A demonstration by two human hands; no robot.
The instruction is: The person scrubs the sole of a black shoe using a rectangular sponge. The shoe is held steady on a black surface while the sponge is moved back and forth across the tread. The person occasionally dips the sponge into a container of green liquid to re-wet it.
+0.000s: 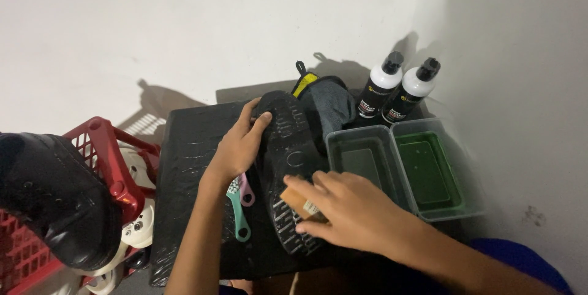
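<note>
A black shoe (288,148) lies sole-up on a black mat (190,166). My left hand (240,142) grips the shoe's toe end from the left side. My right hand (349,209) holds a brown wooden brush (300,204) pressed against the heel part of the sole. Two small brushes, a teal one (237,212) and a pink one (246,191), lie on the mat just under my left wrist.
Two clear tubs (456,209) with green liquid stand right of the shoe. Two black-and-white bottles (392,90) stand by the wall behind them. A grey and yellow cloth (327,102) lies behind the shoe. A red basket (104,148) with white shoes and a black shoe (55,197) stands at left.
</note>
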